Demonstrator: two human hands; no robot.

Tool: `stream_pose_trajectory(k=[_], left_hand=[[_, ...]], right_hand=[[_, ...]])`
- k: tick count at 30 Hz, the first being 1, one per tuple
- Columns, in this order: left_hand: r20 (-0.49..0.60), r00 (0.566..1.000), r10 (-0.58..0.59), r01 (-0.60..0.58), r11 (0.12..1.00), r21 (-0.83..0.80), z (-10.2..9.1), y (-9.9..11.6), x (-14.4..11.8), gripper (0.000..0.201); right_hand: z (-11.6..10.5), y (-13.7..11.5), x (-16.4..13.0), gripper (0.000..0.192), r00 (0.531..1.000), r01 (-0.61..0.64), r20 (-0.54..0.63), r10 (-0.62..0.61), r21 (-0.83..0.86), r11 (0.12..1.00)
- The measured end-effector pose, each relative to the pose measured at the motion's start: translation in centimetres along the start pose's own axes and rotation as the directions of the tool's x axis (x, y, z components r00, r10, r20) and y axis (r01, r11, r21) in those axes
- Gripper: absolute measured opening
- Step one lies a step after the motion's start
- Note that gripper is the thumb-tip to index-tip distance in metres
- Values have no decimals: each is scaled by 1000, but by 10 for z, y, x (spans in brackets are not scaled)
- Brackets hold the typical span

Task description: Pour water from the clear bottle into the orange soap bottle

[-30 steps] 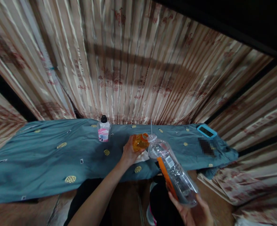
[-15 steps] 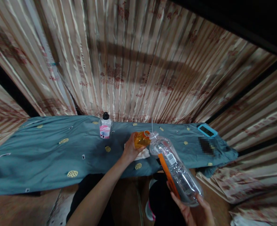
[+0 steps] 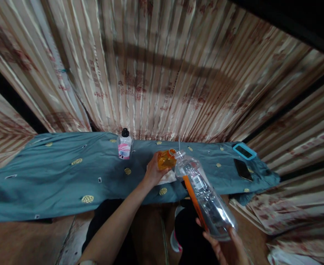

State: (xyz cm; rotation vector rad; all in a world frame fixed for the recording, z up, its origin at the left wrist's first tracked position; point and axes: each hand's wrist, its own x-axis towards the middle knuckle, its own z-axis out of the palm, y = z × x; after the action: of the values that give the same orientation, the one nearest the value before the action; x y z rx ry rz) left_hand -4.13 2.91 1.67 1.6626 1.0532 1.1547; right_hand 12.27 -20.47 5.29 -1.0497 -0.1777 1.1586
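My left hand [image 3: 152, 172] is closed around an amber bottle [image 3: 166, 160], tilted with its open mouth facing right. Against that mouth lies the neck of a large clear plastic bottle [image 3: 213, 195] with an orange label strip. My right hand [image 3: 224, 243] grips this clear bottle near its base, so it slants with the neck up and to the left. Whether liquid passes between the two mouths cannot be made out. A white cloth or tissue [image 3: 167, 177] lies under my left hand. Behind the necks a thin pale stick [image 3: 179, 143] points up.
A clear bottle with a black cap and pink label [image 3: 125, 145] stands on the teal cloth-covered surface [image 3: 54, 176]. At the right lie a blue-framed device [image 3: 244, 151] and a dark phone [image 3: 242, 169]. A pleated curtain [image 3: 150, 73] hangs behind.
Both hands keep the bottles mouth to mouth in nearly the same pose. The view has shifted slightly, so the surface and its objects sit a little higher and further right.
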Motion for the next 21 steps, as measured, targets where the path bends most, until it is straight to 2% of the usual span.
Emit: stream_pose_trajectory(k=[9,16,21], left_hand=[[-10,1000,17,-16,999,35,0,1,0,63],[-17,997,76,-75,996,55,2,-5,1,66],[-24,997,77,-76,996,48,3,-7,2,69]], right_hand=[[-4,1,-5,42,999,-5,43,3,31,999],[-4,-3,-10,36,1000,24,-10,-24,7,1000],[-24,-5,-2,32,989,-45,140,40,34,998]])
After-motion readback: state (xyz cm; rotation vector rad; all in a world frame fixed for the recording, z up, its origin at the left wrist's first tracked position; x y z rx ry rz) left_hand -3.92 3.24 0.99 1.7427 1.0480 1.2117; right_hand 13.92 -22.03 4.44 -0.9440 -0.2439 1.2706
